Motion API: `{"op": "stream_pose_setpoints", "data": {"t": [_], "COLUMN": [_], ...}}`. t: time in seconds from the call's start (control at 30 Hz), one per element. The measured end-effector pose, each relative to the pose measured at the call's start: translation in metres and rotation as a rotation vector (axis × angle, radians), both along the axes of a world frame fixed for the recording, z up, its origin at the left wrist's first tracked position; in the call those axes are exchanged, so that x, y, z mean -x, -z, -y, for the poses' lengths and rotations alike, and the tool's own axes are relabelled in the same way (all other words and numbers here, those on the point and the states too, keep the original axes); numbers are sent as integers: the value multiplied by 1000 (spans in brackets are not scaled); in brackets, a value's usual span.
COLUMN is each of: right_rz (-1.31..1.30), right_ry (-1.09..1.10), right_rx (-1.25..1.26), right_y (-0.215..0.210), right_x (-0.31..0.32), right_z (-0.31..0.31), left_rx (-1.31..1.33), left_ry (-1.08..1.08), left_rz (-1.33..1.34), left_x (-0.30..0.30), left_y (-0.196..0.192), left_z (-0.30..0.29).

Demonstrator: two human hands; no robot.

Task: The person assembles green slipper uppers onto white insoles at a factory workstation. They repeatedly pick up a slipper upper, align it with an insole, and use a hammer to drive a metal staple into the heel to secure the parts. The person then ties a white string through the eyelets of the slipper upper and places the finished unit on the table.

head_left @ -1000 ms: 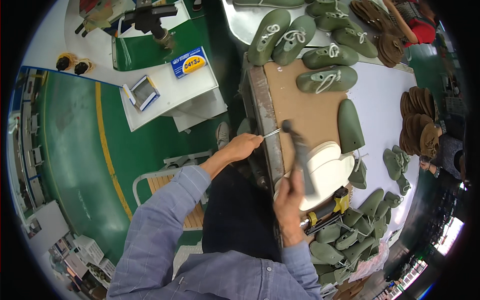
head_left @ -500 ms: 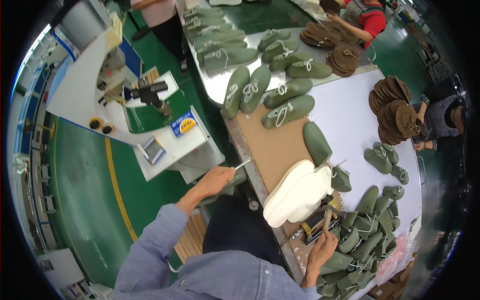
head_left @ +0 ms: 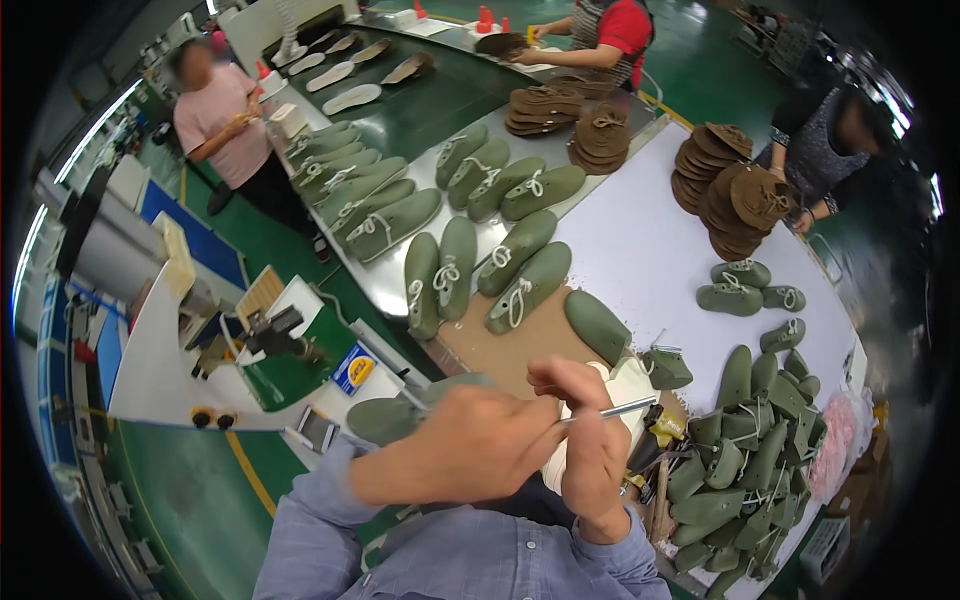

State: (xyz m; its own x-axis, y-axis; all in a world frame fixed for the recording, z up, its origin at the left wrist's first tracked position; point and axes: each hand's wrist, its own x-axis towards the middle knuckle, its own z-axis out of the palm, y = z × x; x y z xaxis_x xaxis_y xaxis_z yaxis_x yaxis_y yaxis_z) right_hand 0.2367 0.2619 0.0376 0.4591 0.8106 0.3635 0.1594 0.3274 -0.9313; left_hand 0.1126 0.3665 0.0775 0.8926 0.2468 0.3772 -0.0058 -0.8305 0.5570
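My left hand (head_left: 470, 450) is closed on a thin metal pin (head_left: 620, 408) that points right, across the front of my right hand (head_left: 595, 445). The two hands touch just above the table's near edge. My right hand's fingertips are pinched together at the top, and I see nothing between them. Beneath the hands lies a cream-white shoe sole (head_left: 632, 385), mostly hidden. A plain green shoe last (head_left: 380, 420) lies under my left wrist.
Rows of green laced lasts (head_left: 520, 270) fill the table (head_left: 640, 250), with brown stacks (head_left: 730, 190) farther back. A heap of green lasts (head_left: 750, 450) and hand tools (head_left: 655, 470) lie at right. Three people stand around the benches. A white side table (head_left: 150, 370) is at left.
My right hand set down the hammer it held over the sole, then rose to meet my left hand. The view tilted up, showing more of the far table.
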Motion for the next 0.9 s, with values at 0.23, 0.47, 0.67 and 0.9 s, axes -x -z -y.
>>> {"op": "stream_pose_setpoints", "data": {"t": [0.23, 0.47, 0.67, 0.9], "right_rz": [-154, -206, -507, -247], "right_ry": [345, 489, 459, 642], "right_rx": [437, 451, 411, 594], "right_y": [111, 89, 67, 117], "right_x": [-22, -6, 2, -26], "right_z": [-47, -78, -76, -32], "left_rx": [170, 179, 207, 142], "left_ry": [-70, -146, -42, 100], "left_rz": [-73, -206, -238, -249], "left_x": [-39, -42, -66, -43], "left_y": [177, 303, 322, 335], "left_z": [-57, -81, -83, -107]}}
